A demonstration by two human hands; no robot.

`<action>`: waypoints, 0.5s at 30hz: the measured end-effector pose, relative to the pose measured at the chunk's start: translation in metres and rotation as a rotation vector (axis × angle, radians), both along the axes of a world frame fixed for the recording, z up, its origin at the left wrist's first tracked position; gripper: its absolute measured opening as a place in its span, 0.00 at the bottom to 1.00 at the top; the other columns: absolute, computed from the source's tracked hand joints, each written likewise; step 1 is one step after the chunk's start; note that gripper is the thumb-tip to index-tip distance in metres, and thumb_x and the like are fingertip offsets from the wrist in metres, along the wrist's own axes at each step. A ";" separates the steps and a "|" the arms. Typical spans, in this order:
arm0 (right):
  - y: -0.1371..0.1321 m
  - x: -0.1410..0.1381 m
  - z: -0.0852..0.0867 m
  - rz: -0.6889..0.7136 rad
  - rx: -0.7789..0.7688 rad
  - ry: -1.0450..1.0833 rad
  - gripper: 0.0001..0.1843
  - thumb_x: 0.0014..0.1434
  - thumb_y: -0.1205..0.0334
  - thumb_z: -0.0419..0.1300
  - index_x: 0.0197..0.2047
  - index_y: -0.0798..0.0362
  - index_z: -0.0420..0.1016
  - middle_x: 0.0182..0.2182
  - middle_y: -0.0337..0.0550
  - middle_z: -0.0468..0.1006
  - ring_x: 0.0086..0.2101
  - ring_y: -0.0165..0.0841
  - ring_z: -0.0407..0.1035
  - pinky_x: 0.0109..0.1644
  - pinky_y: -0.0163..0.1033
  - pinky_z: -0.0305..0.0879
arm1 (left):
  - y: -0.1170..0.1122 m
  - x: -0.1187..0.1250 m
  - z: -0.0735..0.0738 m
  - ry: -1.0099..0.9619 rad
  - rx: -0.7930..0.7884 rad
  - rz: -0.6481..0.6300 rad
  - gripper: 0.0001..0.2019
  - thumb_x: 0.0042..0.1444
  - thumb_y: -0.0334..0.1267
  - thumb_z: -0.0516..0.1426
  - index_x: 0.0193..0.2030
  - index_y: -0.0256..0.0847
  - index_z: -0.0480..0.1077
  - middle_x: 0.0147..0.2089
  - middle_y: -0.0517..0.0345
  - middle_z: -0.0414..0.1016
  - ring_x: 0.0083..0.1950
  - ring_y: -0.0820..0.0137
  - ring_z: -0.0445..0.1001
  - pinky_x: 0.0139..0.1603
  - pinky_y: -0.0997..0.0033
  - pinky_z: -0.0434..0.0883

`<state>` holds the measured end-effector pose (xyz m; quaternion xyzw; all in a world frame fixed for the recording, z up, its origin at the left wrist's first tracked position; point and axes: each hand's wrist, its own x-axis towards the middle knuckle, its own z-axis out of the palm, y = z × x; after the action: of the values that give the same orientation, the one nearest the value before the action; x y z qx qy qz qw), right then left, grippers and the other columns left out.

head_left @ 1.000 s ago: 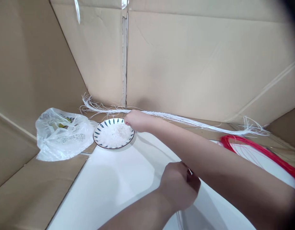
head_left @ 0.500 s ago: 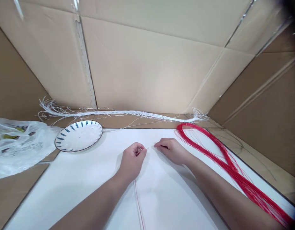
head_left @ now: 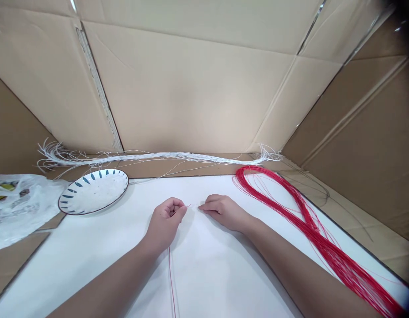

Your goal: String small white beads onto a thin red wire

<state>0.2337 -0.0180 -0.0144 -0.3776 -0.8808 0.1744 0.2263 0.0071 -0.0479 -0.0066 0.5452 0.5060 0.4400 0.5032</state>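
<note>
Trails a thin red thread (head_left: 171, 278) along a white tabletop (head_left: 207, 282) from the near edge, up into the left hand (head_left: 166, 221). Pinches it there between thumb and fingers, leaving a short red end poking out toward the right. Holds the right hand (head_left: 226, 212) opposite, near that end but apart from the left, fingertips aimed at it; cannot tell whether those tips are closed on anything. Has on the right a looped red bundle (head_left: 343, 260) slanting from the near corner up to the table's far edge. Has on the left a plate (head_left: 91, 176) with blue dashes round its rim and whitish contents too blurred to make out, and just beside it a see-through bag (head_left: 32, 216). Has beyond these a long bundle of white strands (head_left: 177, 155), splayed at both ends, lying below a tall cardboard wall (head_left: 197, 97)
</note>
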 end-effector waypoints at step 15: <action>-0.107 -0.009 0.082 0.590 -0.649 0.011 0.11 0.64 0.70 0.58 0.30 0.51 0.78 0.31 0.36 0.82 0.29 0.28 0.73 0.36 0.31 0.67 | 0.002 0.004 -0.004 -0.017 0.018 0.047 0.05 0.53 0.38 0.62 0.31 0.41 0.72 0.22 0.66 0.64 0.23 0.76 0.58 0.23 0.75 0.54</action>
<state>0.2242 -0.1247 0.0672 -0.1605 -0.8492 0.5015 0.0413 0.0108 -0.0462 -0.0107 0.5341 0.5103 0.4606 0.4920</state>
